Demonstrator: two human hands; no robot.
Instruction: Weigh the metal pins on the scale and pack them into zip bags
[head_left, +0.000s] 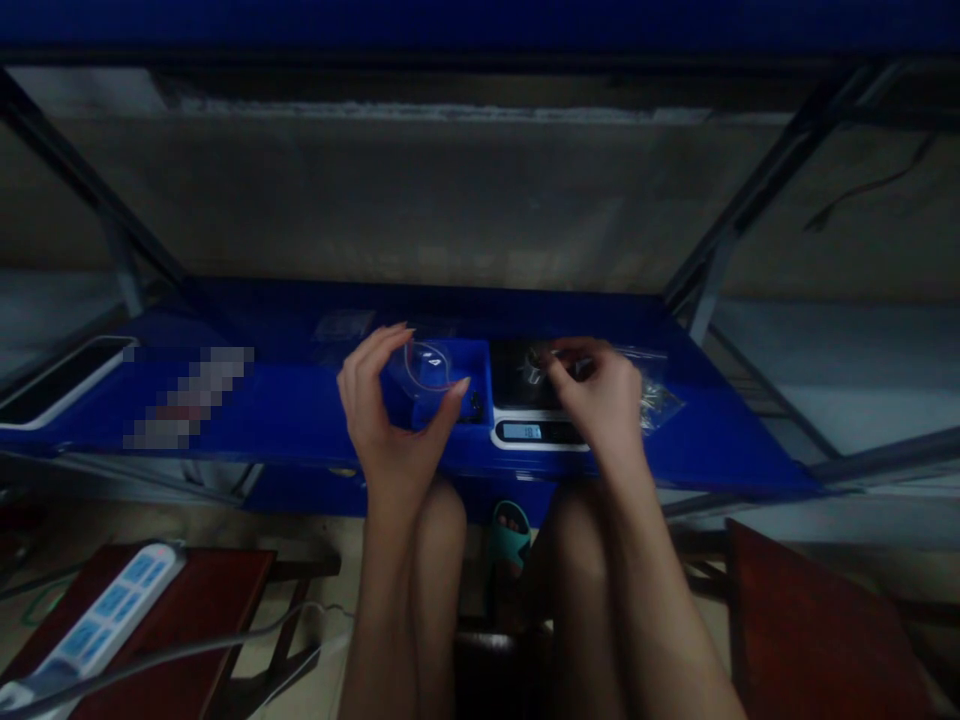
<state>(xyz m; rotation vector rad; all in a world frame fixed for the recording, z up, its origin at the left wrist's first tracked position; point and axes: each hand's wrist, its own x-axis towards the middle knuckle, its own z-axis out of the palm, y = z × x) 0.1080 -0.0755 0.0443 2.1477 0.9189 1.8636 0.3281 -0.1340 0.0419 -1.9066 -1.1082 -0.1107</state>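
My left hand (394, 400) holds a small clear plastic bag (427, 368) spread between thumb and fingers, its mouth bowed round and edged with a thin reddish line. Under the bag stands a blue plastic bin (484, 375) with small dark pieces in it. My right hand (596, 385) pinches the right side of a small shiny metal cup (533, 373) over the scale's dark plate; the cup's contents are too dim to name. The digital scale (501, 438) is white-edged with a lit display whose digits are blurred. Beside my right hand lies a clear bag of small brass-coloured metal parts (660, 403).
Everything stands on a blue shelf (285, 410) with another blue shelf overhead. A dark, white-edged tablet-like device (67, 380) lies at the left. Below are a power strip (112, 610) on a brown stool (217, 600), a second stool (817, 630), and my knees.
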